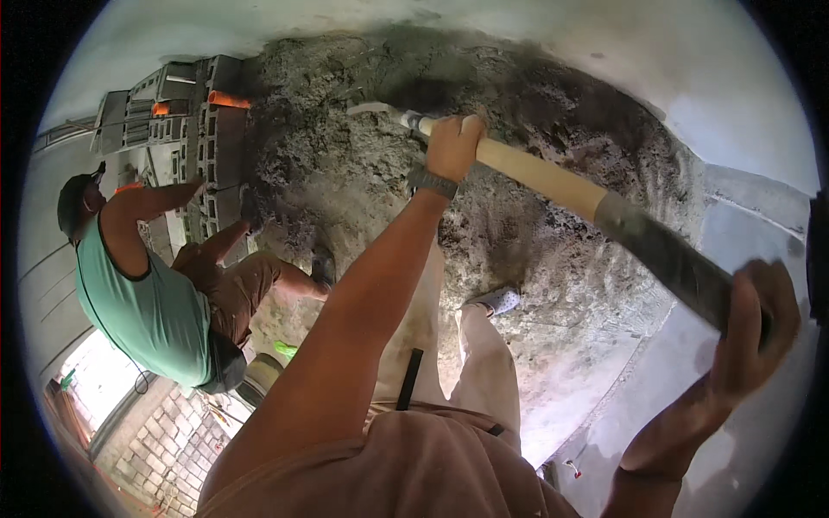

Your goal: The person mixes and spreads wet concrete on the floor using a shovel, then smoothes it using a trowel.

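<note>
I hold a long-handled digging tool (548, 177) slantwise across in front of me. Its wooden shaft ends in a dark wrapped grip at lower right. A narrow, pale, curved head points to the upper left above rough ground (363, 164); its exact kind is hard to make out. My left hand (455, 147), a dark band on the wrist, is closed round the shaft near the head. At the far end, my right hand (760, 315) wraps the dark grip, slightly blurred. The head seems just above or against the soil; I cannot tell which.
To my left, a person in a green sleeveless top (147, 302) and cap crouches beside stacked grey hollow blocks (224, 147). An orange pipe (229, 100) juts from the blocks. My clog-style shoe (496, 300) stands on the dug ground. Smooth pale walls (734, 95) curve around the far and right sides.
</note>
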The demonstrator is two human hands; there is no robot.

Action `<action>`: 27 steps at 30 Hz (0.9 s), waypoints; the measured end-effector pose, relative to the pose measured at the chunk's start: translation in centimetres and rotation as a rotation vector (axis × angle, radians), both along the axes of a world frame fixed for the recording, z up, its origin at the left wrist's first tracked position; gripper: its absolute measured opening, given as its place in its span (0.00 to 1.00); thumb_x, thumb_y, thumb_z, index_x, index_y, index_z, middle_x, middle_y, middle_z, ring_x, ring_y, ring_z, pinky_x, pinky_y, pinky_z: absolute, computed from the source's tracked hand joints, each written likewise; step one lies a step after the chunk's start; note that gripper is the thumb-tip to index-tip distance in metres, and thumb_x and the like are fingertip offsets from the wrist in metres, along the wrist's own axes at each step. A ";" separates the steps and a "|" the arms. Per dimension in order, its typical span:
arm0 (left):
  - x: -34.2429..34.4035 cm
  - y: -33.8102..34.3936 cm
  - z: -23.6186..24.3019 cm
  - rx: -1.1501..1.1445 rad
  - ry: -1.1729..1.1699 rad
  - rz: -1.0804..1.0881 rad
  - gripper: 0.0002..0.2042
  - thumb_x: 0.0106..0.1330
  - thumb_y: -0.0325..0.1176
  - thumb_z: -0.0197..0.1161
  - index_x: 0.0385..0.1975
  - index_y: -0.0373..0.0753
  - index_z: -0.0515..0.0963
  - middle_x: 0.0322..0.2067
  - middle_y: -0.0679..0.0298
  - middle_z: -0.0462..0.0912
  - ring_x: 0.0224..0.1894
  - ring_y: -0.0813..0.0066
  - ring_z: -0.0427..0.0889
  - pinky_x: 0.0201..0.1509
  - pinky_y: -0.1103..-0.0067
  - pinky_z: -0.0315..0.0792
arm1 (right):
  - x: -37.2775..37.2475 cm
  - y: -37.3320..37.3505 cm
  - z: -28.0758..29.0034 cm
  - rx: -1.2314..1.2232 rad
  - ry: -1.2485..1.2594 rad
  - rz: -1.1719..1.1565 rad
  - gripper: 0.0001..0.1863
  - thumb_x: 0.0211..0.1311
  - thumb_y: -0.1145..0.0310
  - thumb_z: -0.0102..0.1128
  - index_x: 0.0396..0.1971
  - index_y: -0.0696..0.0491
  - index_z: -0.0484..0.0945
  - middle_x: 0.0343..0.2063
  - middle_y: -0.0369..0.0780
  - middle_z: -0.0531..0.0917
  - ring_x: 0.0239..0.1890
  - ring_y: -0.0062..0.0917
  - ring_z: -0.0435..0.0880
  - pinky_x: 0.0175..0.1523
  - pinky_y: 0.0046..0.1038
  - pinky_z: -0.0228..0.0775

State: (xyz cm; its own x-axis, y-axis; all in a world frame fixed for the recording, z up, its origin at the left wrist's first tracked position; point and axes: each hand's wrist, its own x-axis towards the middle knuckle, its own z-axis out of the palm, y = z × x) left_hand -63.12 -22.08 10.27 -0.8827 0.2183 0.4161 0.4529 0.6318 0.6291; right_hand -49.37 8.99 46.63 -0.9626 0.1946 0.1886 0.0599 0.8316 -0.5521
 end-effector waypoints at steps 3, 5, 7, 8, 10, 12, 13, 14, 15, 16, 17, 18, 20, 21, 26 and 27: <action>5.7 0.5 2.0 0.217 -0.217 0.057 0.10 0.66 0.34 0.56 0.26 0.36 0.77 0.25 0.49 0.80 0.31 0.48 0.79 0.39 0.59 0.72 | 3.4 -5.7 3.1 0.267 0.129 0.393 0.14 0.63 0.61 0.60 0.32 0.58 0.76 0.28 0.42 0.76 0.33 0.30 0.76 0.41 0.33 0.67; 9.0 -1.5 -0.1 0.388 -0.380 0.147 0.13 0.67 0.37 0.53 0.26 0.35 0.77 0.27 0.49 0.80 0.33 0.46 0.78 0.44 0.58 0.71 | 6.8 -5.5 -2.2 -0.188 0.096 0.455 0.20 0.55 0.58 0.65 0.18 0.51 0.63 0.17 0.36 0.63 0.21 0.27 0.65 0.29 0.31 0.54; 11.7 -2.8 -4.9 0.277 -0.465 0.077 0.18 0.69 0.41 0.47 0.26 0.35 0.77 0.28 0.48 0.80 0.37 0.44 0.76 0.51 0.56 0.67 | 10.6 -5.1 -8.1 -0.156 -0.009 0.568 0.18 0.43 0.65 0.69 0.14 0.48 0.64 0.13 0.35 0.62 0.16 0.30 0.63 0.26 0.33 0.55; 12.4 -3.2 -6.8 0.281 -0.472 0.062 0.18 0.69 0.41 0.47 0.26 0.35 0.77 0.28 0.48 0.80 0.37 0.44 0.76 0.51 0.56 0.67 | 11.5 -5.1 -9.0 -0.168 -0.141 0.571 0.18 0.40 0.68 0.70 0.13 0.46 0.64 0.12 0.35 0.61 0.15 0.31 0.62 0.26 0.33 0.55; 11.6 -4.8 -9.7 -0.208 -0.509 -0.223 0.19 0.70 0.43 0.47 0.25 0.35 0.78 0.27 0.49 0.80 0.33 0.43 0.75 0.48 0.53 0.67 | 11.5 -3.7 -8.9 -0.221 -0.127 0.556 0.18 0.39 0.68 0.71 0.13 0.47 0.65 0.13 0.36 0.63 0.15 0.32 0.63 0.26 0.33 0.55; 10.3 -2.1 -7.0 -0.163 -0.232 -0.213 0.10 0.66 0.38 0.56 0.29 0.40 0.79 0.21 0.55 0.79 0.27 0.49 0.77 0.38 0.56 0.70 | 12.1 -0.8 -7.8 -0.218 -0.099 0.528 0.16 0.42 0.67 0.73 0.18 0.48 0.69 0.17 0.37 0.70 0.19 0.32 0.67 0.27 0.33 0.58; 9.2 0.6 -4.3 -0.159 -0.015 -0.198 0.07 0.64 0.36 0.59 0.30 0.42 0.79 0.19 0.57 0.78 0.24 0.51 0.78 0.34 0.57 0.70 | 13.7 1.0 -7.8 -0.165 0.153 0.318 0.14 0.46 0.68 0.73 0.24 0.51 0.72 0.23 0.39 0.74 0.25 0.30 0.71 0.31 0.32 0.62; 7.6 2.2 -1.9 -0.218 0.050 -0.243 0.03 0.63 0.34 0.61 0.31 0.44 0.79 0.17 0.58 0.78 0.23 0.54 0.79 0.32 0.59 0.70 | 13.5 2.5 -5.9 -0.266 0.137 0.191 0.11 0.57 0.65 0.66 0.28 0.54 0.73 0.26 0.39 0.75 0.30 0.30 0.73 0.36 0.32 0.65; 6.0 6.8 -0.5 -0.200 0.111 -0.313 0.02 0.61 0.31 0.62 0.32 0.45 0.78 0.16 0.59 0.77 0.22 0.56 0.80 0.30 0.60 0.70 | 16.0 6.3 -3.1 -0.026 0.084 -0.033 0.15 0.65 0.59 0.56 0.29 0.57 0.74 0.25 0.39 0.74 0.30 0.30 0.73 0.36 0.33 0.65; 4.7 10.0 2.0 -0.097 0.111 -0.382 0.03 0.63 0.34 0.60 0.29 0.45 0.79 0.16 0.59 0.78 0.21 0.55 0.79 0.29 0.59 0.69 | 13.8 6.4 -0.8 -0.083 -0.021 0.016 0.21 0.70 0.55 0.46 0.29 0.59 0.74 0.26 0.41 0.75 0.29 0.31 0.74 0.34 0.33 0.64; 3.4 11.9 3.8 0.006 0.113 -0.425 0.07 0.65 0.37 0.58 0.26 0.45 0.79 0.17 0.59 0.78 0.20 0.54 0.79 0.29 0.58 0.69 | 13.4 7.1 -0.8 -0.083 -0.026 0.011 0.21 0.70 0.55 0.46 0.29 0.59 0.74 0.26 0.41 0.75 0.29 0.31 0.74 0.34 0.33 0.64; 1.5 12.4 3.7 -0.015 -0.005 -0.482 0.12 0.66 0.41 0.55 0.24 0.46 0.80 0.17 0.58 0.79 0.21 0.55 0.80 0.29 0.57 0.70 | 13.1 8.5 -1.0 -0.209 0.069 0.068 0.21 0.69 0.54 0.51 0.31 0.61 0.75 0.25 0.43 0.77 0.28 0.32 0.74 0.33 0.34 0.63; -3.1 13.4 2.3 -0.029 -0.136 -0.545 0.16 0.68 0.44 0.52 0.22 0.46 0.81 0.17 0.57 0.80 0.21 0.55 0.80 0.29 0.55 0.70 | 11.0 8.0 -2.3 -0.331 0.152 0.115 0.22 0.68 0.54 0.56 0.32 0.62 0.77 0.25 0.45 0.78 0.27 0.33 0.73 0.31 0.35 0.61; -5.6 14.0 1.8 -0.077 -0.237 -0.613 0.19 0.69 0.46 0.49 0.20 0.45 0.81 0.17 0.57 0.80 0.21 0.55 0.80 0.29 0.55 0.72 | 9.8 6.5 -3.6 -0.142 0.140 0.080 0.21 0.70 0.56 0.50 0.32 0.62 0.76 0.26 0.46 0.78 0.27 0.33 0.74 0.32 0.35 0.63; -14.6 11.1 -6.6 -0.305 -0.315 -0.656 0.21 0.70 0.46 0.48 0.19 0.45 0.82 0.18 0.58 0.81 0.22 0.56 0.82 0.29 0.56 0.76 | 4.6 1.8 -14.9 -0.264 0.118 -0.044 0.19 0.69 0.60 0.54 0.27 0.62 0.73 0.27 0.43 0.78 0.27 0.29 0.74 0.34 0.33 0.64; -15.0 10.6 -8.1 -0.389 -0.245 -0.701 0.21 0.70 0.46 0.48 0.21 0.45 0.83 0.18 0.58 0.82 0.22 0.56 0.82 0.29 0.57 0.77 | 4.4 1.6 -16.5 -0.105 0.092 -0.146 0.18 0.68 0.60 0.53 0.26 0.62 0.73 0.26 0.43 0.77 0.28 0.29 0.74 0.35 0.32 0.64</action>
